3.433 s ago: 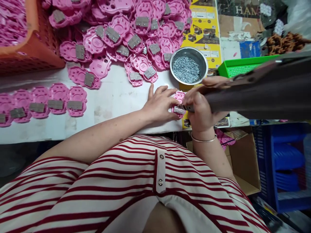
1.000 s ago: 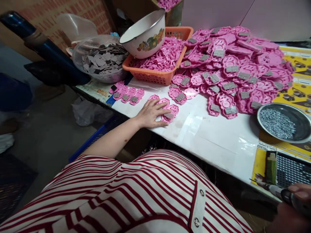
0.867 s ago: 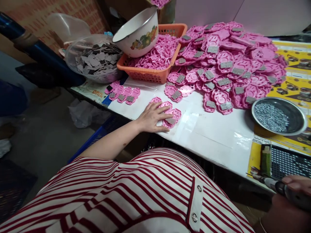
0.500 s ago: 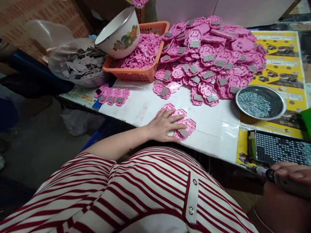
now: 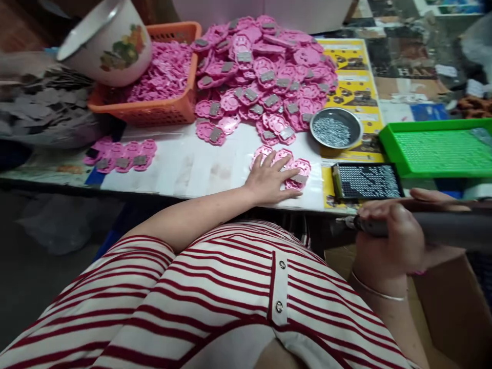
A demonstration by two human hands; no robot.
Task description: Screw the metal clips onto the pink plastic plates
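Observation:
My left hand lies flat with fingers spread over a short row of pink plastic casings near the table's front edge. Grey patches show on the nearest casing. My right hand is wrapped round a dark electric screwdriver, its tip pointing left in front of the table edge. Just behind the tip stands a black screw tray with rows of small screws. A steel bowl of loose screws sits beyond it. Skin behind the screwdriver may belong to another hand; I cannot tell.
A large heap of pink casings fills the back. Left of it are an orange basket of pink pieces, a tilted enamel bowl and grey squares. More casings lie front left. A green tray stands right.
The view has swung right, bringing the green tray fully in. My right hand with the screwdriver shows more fully. My left hand stays spread on the same casings.

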